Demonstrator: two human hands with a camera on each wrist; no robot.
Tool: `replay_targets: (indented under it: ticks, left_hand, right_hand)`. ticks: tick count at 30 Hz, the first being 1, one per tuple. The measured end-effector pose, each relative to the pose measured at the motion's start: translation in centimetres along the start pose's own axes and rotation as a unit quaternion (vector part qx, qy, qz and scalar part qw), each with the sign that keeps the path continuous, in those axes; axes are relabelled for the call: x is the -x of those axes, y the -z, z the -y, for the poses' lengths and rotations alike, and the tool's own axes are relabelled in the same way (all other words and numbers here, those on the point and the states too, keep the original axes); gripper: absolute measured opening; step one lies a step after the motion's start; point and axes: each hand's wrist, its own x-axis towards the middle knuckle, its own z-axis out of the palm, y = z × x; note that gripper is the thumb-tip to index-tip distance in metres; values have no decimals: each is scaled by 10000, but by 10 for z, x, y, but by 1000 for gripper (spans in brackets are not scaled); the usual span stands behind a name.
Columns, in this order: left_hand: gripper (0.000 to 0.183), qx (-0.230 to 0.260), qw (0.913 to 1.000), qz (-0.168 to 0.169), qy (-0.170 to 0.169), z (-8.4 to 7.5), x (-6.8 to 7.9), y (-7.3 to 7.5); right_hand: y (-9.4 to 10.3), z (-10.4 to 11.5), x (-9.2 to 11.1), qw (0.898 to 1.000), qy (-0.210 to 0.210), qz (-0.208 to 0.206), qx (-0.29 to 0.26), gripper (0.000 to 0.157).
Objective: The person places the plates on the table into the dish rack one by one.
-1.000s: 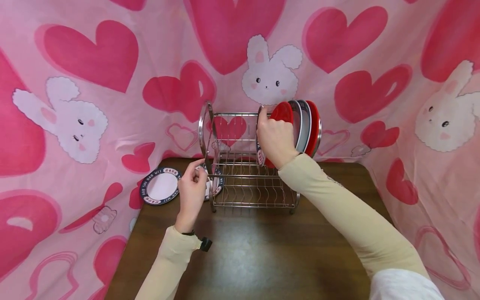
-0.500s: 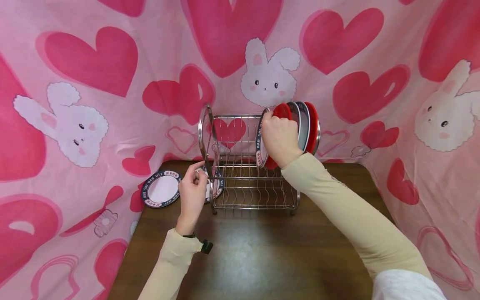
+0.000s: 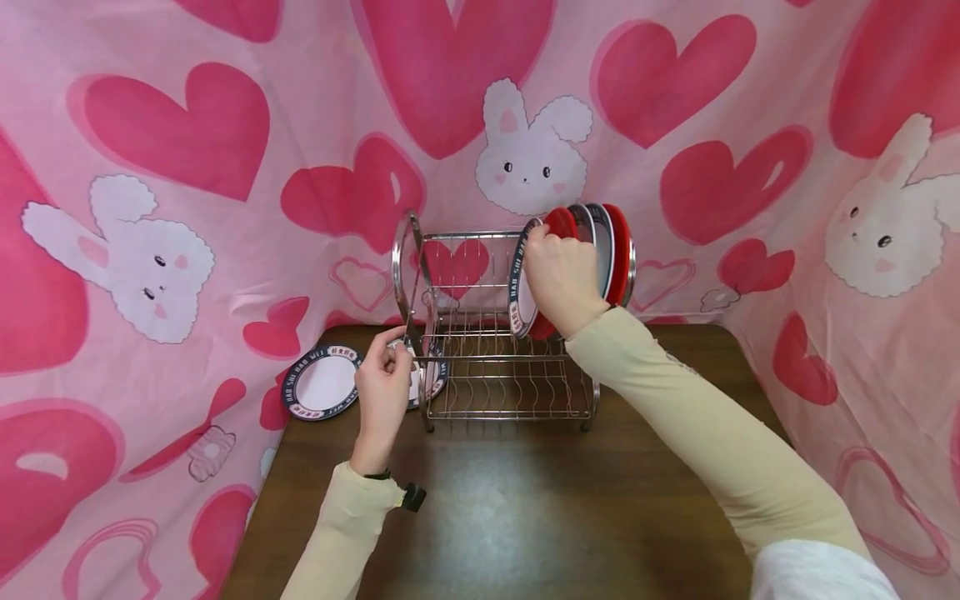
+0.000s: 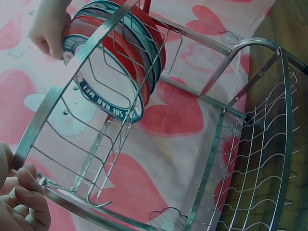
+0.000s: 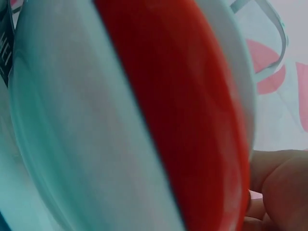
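My right hand [image 3: 564,282] pinches the upper rim of a white plate [image 3: 517,292] with a dark blue lettered border. That plate stands on edge on the upper tier of a metal dish rack [image 3: 487,358], left of the other standing plates. Beside it are a red plate [image 3: 559,222], blue-rimmed plates [image 3: 604,218] and another red plate [image 3: 619,258] at the right end. My left hand [image 3: 382,392] grips the rack's left side frame with curled fingers, also seen in the left wrist view. A red plate [image 5: 178,106] fills much of the right wrist view.
Two more blue-rimmed plates lie left of the rack: one plate [image 3: 324,383] at the table's left edge, another plate [image 3: 437,379] partly behind my left hand and the rack. A pink heart-and-rabbit cloth [image 3: 337,75] hangs around the brown table [image 3: 495,517].
The held plate has turned so more of its lettered face shows, and my right hand has shifted slightly right and down. My left hand stays on the rack.
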Motion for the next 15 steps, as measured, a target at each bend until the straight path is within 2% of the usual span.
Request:
replay_targets:
  ticks: [7, 15]
  left_hand:
    - [29, 24, 10000, 17, -46, 3, -1, 0]
    - [29, 92, 9999, -18, 48, 3, -1, -1]
  right_hand:
    - [2, -1, 1, 9999, -76, -34, -78, 27]
    - [5, -3, 1, 9998, -42, 181, 40, 33]
